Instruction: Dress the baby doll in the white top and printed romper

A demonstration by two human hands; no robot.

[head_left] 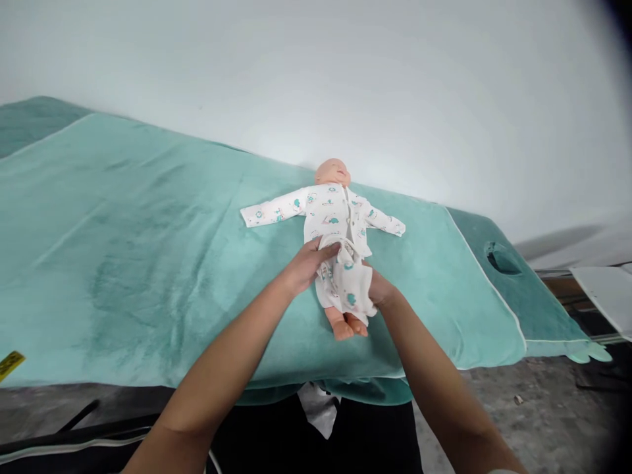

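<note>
A baby doll [333,172] lies face up on the bed, its bare feet pointing toward me. It wears a white printed baby shirt [330,207] with the sleeves stretched out to both sides. White printed baby pants [351,289] lie bunched over its lower body and legs. At their upper edge, my left hand [312,264] is closed on the cloth, thumb on top. My right hand [379,287] is at the other side of the pants, touching them. The cloth hides its fingers, so their grip cannot be seen.
A green plush cover [148,263] spreads over the bed, which stands against a white wall [296,79]. Toward the right end, the bed has a dark hole [502,258]. A yellow label [10,364] shows at the left edge. Grey floor [543,408] lies below.
</note>
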